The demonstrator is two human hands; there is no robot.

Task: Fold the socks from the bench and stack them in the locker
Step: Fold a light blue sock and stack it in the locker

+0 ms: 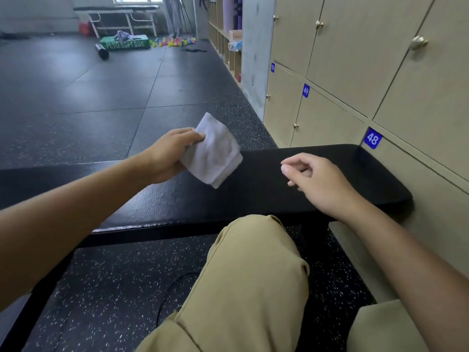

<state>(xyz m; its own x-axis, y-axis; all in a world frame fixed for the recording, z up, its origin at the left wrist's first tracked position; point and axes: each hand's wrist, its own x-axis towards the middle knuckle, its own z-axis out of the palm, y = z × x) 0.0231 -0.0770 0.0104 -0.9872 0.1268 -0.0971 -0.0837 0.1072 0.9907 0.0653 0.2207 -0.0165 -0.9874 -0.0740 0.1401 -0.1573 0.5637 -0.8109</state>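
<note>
Head view. The left hand (167,156) pinches a folded pale sock (212,151) by its upper left edge, thumb on top, holding it just above the black counter (330,174). The right hand (319,184) hovers over the counter, fingers loosely curled, holding nothing. The lockers (355,80) on the right all show closed doors. The sock appears light, soft and limp; a grip across the folded layers would likely keep them together.

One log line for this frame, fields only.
left hand: holds folded sock | right hand: empty, above bench | lockers: doors closed
</note>
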